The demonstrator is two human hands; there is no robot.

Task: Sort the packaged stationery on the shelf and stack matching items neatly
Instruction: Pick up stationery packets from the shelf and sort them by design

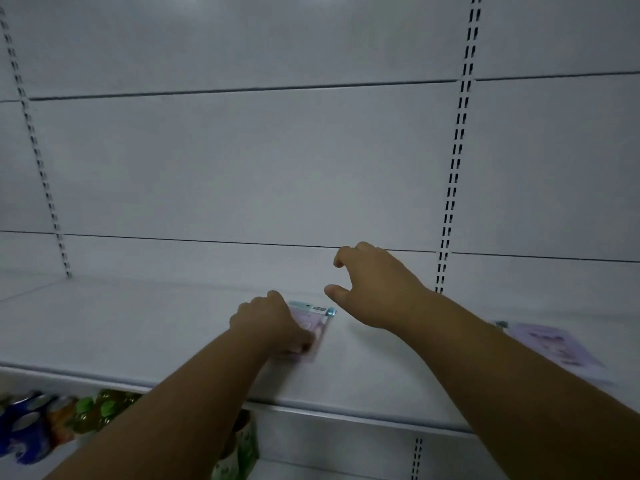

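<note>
Two packets of stationery are on the shelf [138, 341], correct?

Operator: Confirmed. Packet one, a pink packaged item with a blue header strip [313, 318], lies flat near the middle of the shelf surface. Packet two, a pale lilac packaged item [554, 344], lies flat well apart from it, toward the right end, partly behind the right forearm.

Inspector: State of the left hand [268, 322]?

Operator: Left hand rests on the pink packet, knuckles up. Fingers curl down over the packet's left part and its thumb presses the packet's near edge. Grip classification: holding the packet against the shelf.

Inspector: State of the right hand [372, 284]?

Operator: Right hand hovers above the shelf, just right of and behind the pink packet. Fingers are loosely curled, thumb spread away from them; it holds nothing. No contact with either packet.

Inspector: Surroundings?

Operator: White back panels [242, 161] with two slotted uprights [453, 174]. On the lower tier at bottom left, colourful rolls [38, 424] in blue, orange and green; detail is blurred. Printing on both packets cannot be read.
</note>
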